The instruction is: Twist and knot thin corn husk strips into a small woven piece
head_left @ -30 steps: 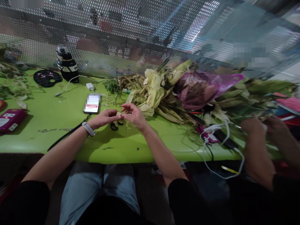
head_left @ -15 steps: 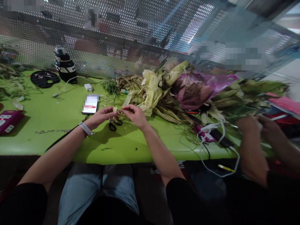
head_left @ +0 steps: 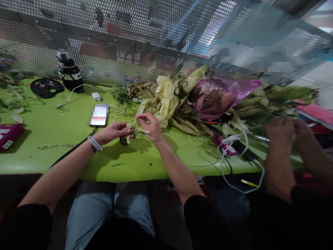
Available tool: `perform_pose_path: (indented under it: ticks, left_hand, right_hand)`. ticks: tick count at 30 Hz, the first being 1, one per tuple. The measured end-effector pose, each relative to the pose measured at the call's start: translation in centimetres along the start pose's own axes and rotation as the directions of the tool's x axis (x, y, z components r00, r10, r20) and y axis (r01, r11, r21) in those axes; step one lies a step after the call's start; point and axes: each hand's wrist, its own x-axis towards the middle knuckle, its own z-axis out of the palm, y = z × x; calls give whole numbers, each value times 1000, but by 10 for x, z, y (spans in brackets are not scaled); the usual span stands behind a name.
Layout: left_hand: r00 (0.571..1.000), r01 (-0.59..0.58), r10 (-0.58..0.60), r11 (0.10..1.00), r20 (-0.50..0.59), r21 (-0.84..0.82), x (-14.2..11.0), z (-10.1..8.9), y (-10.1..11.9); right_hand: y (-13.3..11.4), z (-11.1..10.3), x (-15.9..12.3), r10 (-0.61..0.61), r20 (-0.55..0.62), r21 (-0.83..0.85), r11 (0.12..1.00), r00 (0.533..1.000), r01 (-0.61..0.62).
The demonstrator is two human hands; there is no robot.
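Over the middle of the green table, my left hand (head_left: 118, 132) pinches a small bundle of pale corn husk (head_left: 129, 127) between thumb and fingers. Thin husk strips reach from it toward my right hand (head_left: 151, 125), whose thumb and forefinger close on the end of a narrow husk strip (head_left: 136, 119). Scissors (head_left: 124, 141) with black handles lie beneath the bundle, partly hidden by it. Beyond my hands spreads a heap of dried corn husks (head_left: 166, 99). A phone (head_left: 99, 115) with a lit screen lies to the left of my left hand.
A black bottle (head_left: 69, 74) and black palette-shaped item (head_left: 47, 87) stand by the mesh panel. A purple power box (head_left: 10, 136) is at left. On the right are a pink plastic bag (head_left: 212, 99), white cables (head_left: 222, 166) and a co-worker's hands (head_left: 282, 133).
My right hand has lifted slightly up and away from my left, drawing a husk strip with it. Loose strips now show between the hands. The view has shifted a little.
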Motion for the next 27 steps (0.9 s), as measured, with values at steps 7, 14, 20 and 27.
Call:
perform_pose_path:
  ticks: [7, 14, 20, 27]
  left_hand:
    - [994, -33, 22, 994, -105, -100, 4, 2, -6]
    - [953, -127, 65, 972, -296, -196, 9, -6, -9]
    - [954, -166, 89, 953, -287, -254, 8, -3, -3]
    - [932, -164, 75, 960, -354, -228, 8, -18, -7]
  right_hand:
    - [1, -7, 4, -12, -319, -74, 997, 948, -12]
    - [-10, -2, -6, 189, 154, -71, 981, 970, -180]
    - [1, 15, -11, 246, 386, 92, 949, 889, -302]
    - [3, 4, -3, 296, 519, 130, 900, 802, -416]
